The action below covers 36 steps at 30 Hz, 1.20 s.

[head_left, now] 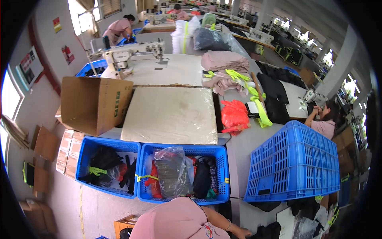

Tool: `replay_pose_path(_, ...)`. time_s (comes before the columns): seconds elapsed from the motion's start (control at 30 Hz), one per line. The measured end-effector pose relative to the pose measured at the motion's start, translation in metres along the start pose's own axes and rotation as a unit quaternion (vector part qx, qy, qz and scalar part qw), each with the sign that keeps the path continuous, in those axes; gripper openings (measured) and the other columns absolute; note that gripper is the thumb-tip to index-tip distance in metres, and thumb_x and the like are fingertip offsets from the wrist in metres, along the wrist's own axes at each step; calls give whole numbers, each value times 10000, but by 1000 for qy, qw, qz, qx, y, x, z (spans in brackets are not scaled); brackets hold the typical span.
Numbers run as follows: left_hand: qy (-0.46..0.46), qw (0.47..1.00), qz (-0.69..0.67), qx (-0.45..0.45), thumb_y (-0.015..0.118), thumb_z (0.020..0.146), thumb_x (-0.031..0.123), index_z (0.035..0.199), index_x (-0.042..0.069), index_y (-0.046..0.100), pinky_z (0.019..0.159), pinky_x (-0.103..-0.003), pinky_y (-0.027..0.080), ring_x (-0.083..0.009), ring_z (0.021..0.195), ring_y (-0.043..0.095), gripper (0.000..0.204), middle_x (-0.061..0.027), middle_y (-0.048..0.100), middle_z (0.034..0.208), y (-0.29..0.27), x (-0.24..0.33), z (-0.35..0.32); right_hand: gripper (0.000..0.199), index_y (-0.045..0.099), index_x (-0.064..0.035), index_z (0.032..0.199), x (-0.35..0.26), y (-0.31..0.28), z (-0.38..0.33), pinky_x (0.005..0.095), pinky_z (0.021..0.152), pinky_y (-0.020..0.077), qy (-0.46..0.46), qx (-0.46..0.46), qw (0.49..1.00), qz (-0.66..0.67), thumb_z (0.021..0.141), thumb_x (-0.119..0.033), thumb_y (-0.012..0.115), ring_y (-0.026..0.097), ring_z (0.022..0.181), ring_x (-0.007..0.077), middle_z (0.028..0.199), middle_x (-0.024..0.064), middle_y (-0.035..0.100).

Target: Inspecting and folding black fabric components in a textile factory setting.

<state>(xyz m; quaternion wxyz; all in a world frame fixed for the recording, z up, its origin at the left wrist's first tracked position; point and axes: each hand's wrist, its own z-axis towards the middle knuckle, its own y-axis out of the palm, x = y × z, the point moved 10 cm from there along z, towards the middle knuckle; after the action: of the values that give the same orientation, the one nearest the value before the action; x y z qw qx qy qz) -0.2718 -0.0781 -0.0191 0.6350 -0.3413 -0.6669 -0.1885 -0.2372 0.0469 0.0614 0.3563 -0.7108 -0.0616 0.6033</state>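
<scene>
My left arm reaches right from a pink sleeve at the lower edge, with a thin band on the wrist. My left hand (240,232) is at the bottom, its fingers closed at the edge of a piece of black fabric (268,231); the lower part of the hand is cut off by the frame. More black fabric (304,208) and clear plastic wrapping (305,227) lie to the right of it, beside a pale board (285,223). My right hand is out of the picture.
Two blue baskets (184,146) of bags and fabric stand ahead. An upturned blue crate (294,159) rises at right. Beyond are an open carton (113,105), a wrapped flat board (169,113), a red plastic bag (234,115) and a sewing machine (133,53). Co-workers sit farther off.
</scene>
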Motion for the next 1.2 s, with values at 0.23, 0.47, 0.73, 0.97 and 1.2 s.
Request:
replay_pose_path(0.23,80,979,-47,180,775,707,244,1292,61,416,940,-478,439,-392,1134,543,710,-196,563,1198,3,55,30,478,610,109,1201,43,-44,7,444,878,506,46,-1,998,34,871,-218,725,634,947,363,1120,246,672)
replay_pose_path(0.47,90,949,-103,283,568,762,-8,1077,88,559,835,-445,486,-372,988,611,329,-156,622,1024,11,79,39,374,565,17,1200,73,-84,8,248,525,458,-44,-11,996,76,863,-81,698,567,689,127,954,73,637)
replay_pose_path(0.73,183,918,-44,350,496,781,-96,1006,30,625,859,-312,479,-239,929,610,289,-113,620,973,12,104,20,401,541,-6,1281,44,-148,-32,381,861,505,-143,174,970,-92,886,-6,608,630,1040,349,1122,198,630)
replay_pose_path(0.97,97,923,42,371,698,840,83,1247,33,550,742,-315,506,-206,781,605,436,-99,624,1099,42,60,-23,471,506,-25,1316,79,-128,-66,348,763,500,-182,177,966,-50,867,-32,648,632,900,248,1075,165,602)
replay_pose_path(1.2,129,951,12,281,764,848,148,1432,15,360,684,-260,513,-131,767,619,722,-142,557,1272,45,76,-41,627,438,-43,1396,107,-239,-60,381,826,499,-192,266,941,-77,850,-139,729,569,932,277,1226,179,514)
